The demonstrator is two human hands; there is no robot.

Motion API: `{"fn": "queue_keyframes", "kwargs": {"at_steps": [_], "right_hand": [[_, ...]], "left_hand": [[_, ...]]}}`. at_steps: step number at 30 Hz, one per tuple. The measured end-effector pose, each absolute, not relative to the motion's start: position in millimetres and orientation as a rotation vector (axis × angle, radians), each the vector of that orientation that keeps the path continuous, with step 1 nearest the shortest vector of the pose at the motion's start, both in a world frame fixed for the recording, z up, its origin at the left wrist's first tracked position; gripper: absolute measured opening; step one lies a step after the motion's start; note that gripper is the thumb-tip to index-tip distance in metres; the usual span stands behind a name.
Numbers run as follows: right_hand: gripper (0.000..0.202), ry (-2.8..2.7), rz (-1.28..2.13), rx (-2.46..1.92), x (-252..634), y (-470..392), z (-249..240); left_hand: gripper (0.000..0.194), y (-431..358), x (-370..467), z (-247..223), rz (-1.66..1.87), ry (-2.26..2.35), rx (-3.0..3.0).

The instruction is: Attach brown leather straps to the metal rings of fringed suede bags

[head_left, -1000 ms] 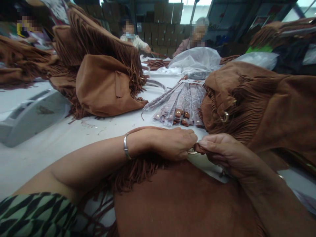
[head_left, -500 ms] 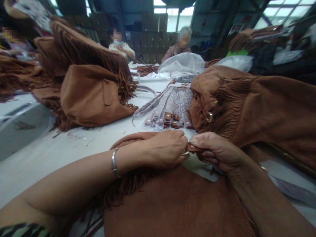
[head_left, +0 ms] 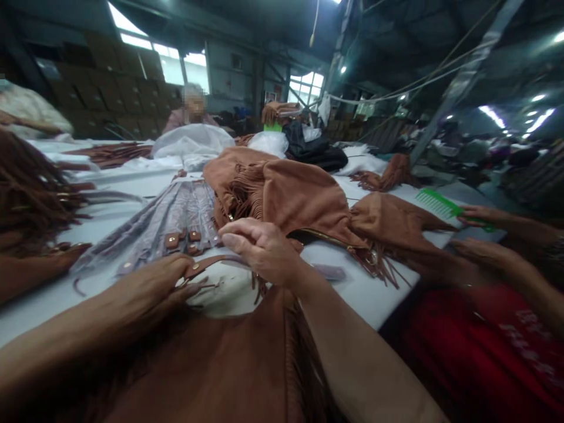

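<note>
A brown fringed suede bag (head_left: 207, 358) lies in front of me, its upper edge toward the table. My left hand (head_left: 174, 282) is closed on a brown leather strap (head_left: 205, 264) near a round metal stud. From there the strap arcs right and passes under my right hand (head_left: 267, 252). That hand is loosely bent, with thumb and forefinger apart and nothing visible between them; its lower fingers are partly hidden. Just beyond my hands lies a fan of plastic-wrapped straps (head_left: 176, 205) with studded brown ends.
Another brown fringed bag (head_left: 304, 194) lies beyond my right hand; more fringed pieces (head_left: 35, 194) are at left. At right, a co-worker's hand (head_left: 476, 214) holds a green comb (head_left: 440, 202) by a brown bag (head_left: 388, 217). Other people sit across the white table (head_left: 365, 294).
My view has swung right, bringing the co-worker with the comb into sight. My hands have moved apart; the right one has loosened from its pinch on the strap end.
</note>
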State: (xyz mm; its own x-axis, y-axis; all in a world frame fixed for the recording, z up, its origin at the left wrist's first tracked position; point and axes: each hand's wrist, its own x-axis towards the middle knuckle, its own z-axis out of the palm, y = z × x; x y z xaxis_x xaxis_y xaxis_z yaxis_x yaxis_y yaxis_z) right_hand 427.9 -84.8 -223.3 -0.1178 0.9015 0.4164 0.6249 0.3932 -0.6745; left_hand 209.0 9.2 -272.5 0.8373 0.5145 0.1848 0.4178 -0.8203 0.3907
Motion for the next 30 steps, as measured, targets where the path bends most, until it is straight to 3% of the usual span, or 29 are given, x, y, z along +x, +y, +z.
{"fn": "queue_keyframes", "kwargs": {"at_steps": [4, 10, 13, 17, 21, 23, 26, 30], "right_hand": [[0.017, -1.810, 0.237, -1.804, 474.3, -131.0, -225.3], [0.015, -1.826, 0.363, -1.913, 502.0, -151.4, -248.0], [0.022, -1.733, 0.508, -1.850, 497.5, -138.4, -238.4], [0.039, -1.508, 0.950, -1.676, 487.1, -121.9, -222.7], [0.039, -1.182, 1.261, -1.423, 473.2, -116.1, -228.5], [0.036, -1.033, 1.333, -1.287, 467.0, -115.3, -234.3], [0.032, -0.877, 1.410, -1.161, 459.6, -112.8, -237.8], [0.023, -0.803, 1.520, -1.138, 443.3, -107.8, -233.9]], "left_hand": [[0.047, 19.9, 204.3, -267.4, 0.294, 0.729, 2.608], [0.048, 37.5, 217.7, -222.9, 0.395, 0.812, 2.492], [0.043, 53.8, 232.7, -185.6, 0.427, 0.843, 2.510], [0.033, 60.7, 255.2, -154.7, 0.459, 0.988, 2.562], [0.022, 22.2, 280.5, -168.4, 0.699, 1.055, 2.532], [0.030, -8.5, 288.3, -186.8, 0.741, 1.043, 2.457], [0.047, -51.5, 290.2, -215.7, 0.560, 0.909, 2.252], [0.054, -84.0, 281.9, -240.1, 0.261, 0.501, 1.442]]}}
